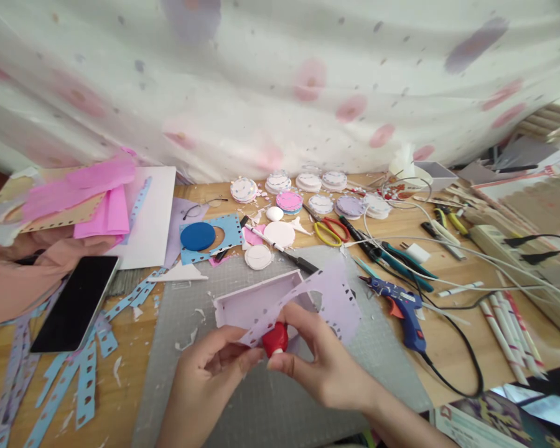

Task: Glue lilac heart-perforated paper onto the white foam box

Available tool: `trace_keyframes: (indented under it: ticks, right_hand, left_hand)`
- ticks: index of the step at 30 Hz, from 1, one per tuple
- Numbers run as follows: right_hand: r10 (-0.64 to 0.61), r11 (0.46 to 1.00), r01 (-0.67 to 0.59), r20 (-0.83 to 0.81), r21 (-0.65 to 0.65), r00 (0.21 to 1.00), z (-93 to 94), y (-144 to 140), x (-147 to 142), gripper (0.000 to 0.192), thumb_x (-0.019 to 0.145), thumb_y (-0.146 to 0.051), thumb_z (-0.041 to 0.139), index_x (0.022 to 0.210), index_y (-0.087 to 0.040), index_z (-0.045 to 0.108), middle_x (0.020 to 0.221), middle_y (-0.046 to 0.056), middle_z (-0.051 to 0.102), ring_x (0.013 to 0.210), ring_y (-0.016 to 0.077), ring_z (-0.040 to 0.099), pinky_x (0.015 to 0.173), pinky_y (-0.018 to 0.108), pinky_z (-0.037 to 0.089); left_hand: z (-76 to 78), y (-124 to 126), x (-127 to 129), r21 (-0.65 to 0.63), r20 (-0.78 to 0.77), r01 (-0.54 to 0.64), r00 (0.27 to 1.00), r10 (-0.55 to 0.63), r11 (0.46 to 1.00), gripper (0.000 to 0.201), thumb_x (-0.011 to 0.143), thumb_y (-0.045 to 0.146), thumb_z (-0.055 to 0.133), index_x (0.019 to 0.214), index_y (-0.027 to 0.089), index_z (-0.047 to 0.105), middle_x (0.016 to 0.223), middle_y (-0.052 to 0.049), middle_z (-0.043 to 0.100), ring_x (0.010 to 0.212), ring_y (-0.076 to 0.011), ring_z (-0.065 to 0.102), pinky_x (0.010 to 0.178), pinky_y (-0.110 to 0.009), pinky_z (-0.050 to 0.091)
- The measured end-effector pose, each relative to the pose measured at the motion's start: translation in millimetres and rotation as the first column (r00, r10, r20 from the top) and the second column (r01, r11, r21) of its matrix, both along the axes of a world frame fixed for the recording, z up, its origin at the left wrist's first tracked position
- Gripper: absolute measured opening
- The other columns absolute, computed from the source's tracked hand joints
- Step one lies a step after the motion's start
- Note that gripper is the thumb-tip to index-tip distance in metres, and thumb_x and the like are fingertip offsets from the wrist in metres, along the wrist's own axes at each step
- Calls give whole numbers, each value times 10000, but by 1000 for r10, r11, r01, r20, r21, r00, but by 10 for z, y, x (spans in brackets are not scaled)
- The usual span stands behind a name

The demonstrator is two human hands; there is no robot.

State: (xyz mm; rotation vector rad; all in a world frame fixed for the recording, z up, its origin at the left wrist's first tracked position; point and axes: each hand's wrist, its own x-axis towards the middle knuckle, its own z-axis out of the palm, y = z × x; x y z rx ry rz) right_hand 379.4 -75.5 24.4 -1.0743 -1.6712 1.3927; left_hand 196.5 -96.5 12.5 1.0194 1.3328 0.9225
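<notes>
My left hand (205, 379) pinches the near end of a lilac paper strip (329, 295) punched with a lace edge. My right hand (324, 361) holds a small red punch (275, 339) clamped on the strip's lower edge. Just behind the strip lies a shallow lilac foam tray (252, 302) on the grey cutting mat (280, 398). The strip curves up and to the right over the mat.
Another person's hand (9, 280) holds a black phone (77, 302) at left. Blue punched strips (86, 373) litter the wooden table (126, 379). A blue glue gun (404, 311), scissors (331, 230), cutters, paper rolls and stacked round discs (308, 183) lie behind.
</notes>
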Motion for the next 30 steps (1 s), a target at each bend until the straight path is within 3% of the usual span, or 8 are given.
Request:
trace_keyframes:
  ticks: [3, 5, 9, 11, 15, 19, 27, 30]
  right_hand:
    - [0, 1000, -1, -11, -7, 1000, -4, 2, 1, 209, 848, -361, 614, 785, -181, 528, 793, 19, 537, 767, 174, 498, 725, 285, 390]
    - [7, 1000, -7, 0, 7, 1000, 1, 7, 5, 170, 841, -322, 619, 798, -182, 533, 805, 20, 545, 777, 175, 508, 736, 284, 394]
    - [25, 997, -27, 22, 66, 999, 20, 19, 8, 36, 814, -193, 568, 799, -187, 536, 786, 12, 540, 755, 167, 494, 710, 274, 397]
    - [55, 996, -56, 16, 65, 998, 30, 22, 8, 5, 806, -182, 550, 808, -185, 547, 799, 21, 552, 774, 175, 500, 724, 283, 406]
    - [85, 996, -85, -28, 5, 996, 38, 18, 8, 39, 795, -191, 552, 830, -177, 560, 838, 40, 581, 806, 188, 521, 755, 301, 427]
    - [76, 995, -83, -106, -64, 991, 32, 20, 4, 151, 748, -107, 499, 860, -169, 580, 837, 36, 588, 806, 183, 534, 752, 294, 440]
    - [34, 988, -59, -170, -144, 985, -17, 57, -31, 110, 734, -109, 537, 801, -164, 606, 788, 33, 623, 833, 209, 584, 765, 309, 464]
    - [44, 983, -70, -154, -167, 987, -8, 91, -26, 65, 764, -136, 553, 786, -164, 608, 789, 32, 632, 814, 199, 587, 752, 301, 469]
  left_hand:
    - [32, -5, -22, 91, -17, 17, 1000, -16, 996, 369, 692, 366, 762, 1028, 238, 680, 828, -20, 745, 716, -180, 688, 676, -250, 555]
    - [81, 30, -19, 177, -149, 126, 984, -100, 976, 534, 662, 388, 778, 1154, 256, 618, 957, -38, 724, 807, -209, 674, 723, -284, 543]
    - [165, 156, 45, 290, -520, 486, 803, -291, 825, 202, 777, 372, 661, 919, 229, 678, 1006, -71, 678, 952, -254, 620, 818, -338, 495]
    - [175, 207, 87, 311, -578, 554, 755, -309, 772, 178, 807, 372, 599, 832, 205, 655, 894, -66, 670, 858, -239, 619, 766, -334, 490]
    - [162, 260, 125, 357, -572, 588, 752, -329, 725, 225, 762, 416, 624, 732, 203, 559, 680, -7, 606, 627, -180, 549, 595, -280, 432]
    - [135, 287, 123, 413, -539, 597, 769, -344, 687, 228, 818, 357, 572, 662, 207, 496, 647, 13, 579, 605, -149, 538, 579, -249, 386]
    - [70, 282, 153, 444, -558, 579, 776, -295, 684, 199, 853, 312, 520, 694, 195, 547, 667, -2, 612, 625, -154, 567, 607, -257, 404]
    - [69, 293, 131, 379, -589, 576, 754, -291, 725, 263, 873, 355, 498, 673, 192, 542, 641, 5, 590, 595, -149, 547, 574, -248, 381]
